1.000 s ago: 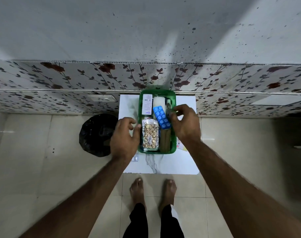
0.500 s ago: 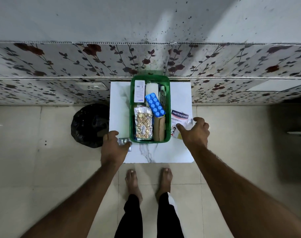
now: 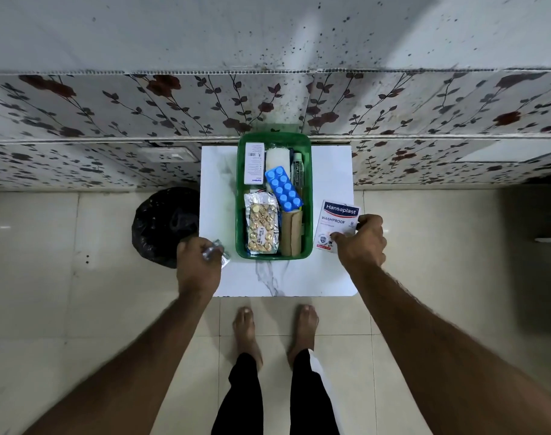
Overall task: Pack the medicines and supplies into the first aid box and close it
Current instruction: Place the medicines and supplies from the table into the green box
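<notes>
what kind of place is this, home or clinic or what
Most likely a room in a home, not a clinic. The person stands barefoot on a pale tiled floor, the wall panels carry a flower-and-vine print, and the green box sits on a small marble-look table beside a black bin bag.

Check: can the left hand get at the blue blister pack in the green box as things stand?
Probably not without letting go first. The blue blister pack lies on top of the other contents in the open green box, nothing covering it, but the left hand is outside the box, closed around a small foil strip.
</notes>
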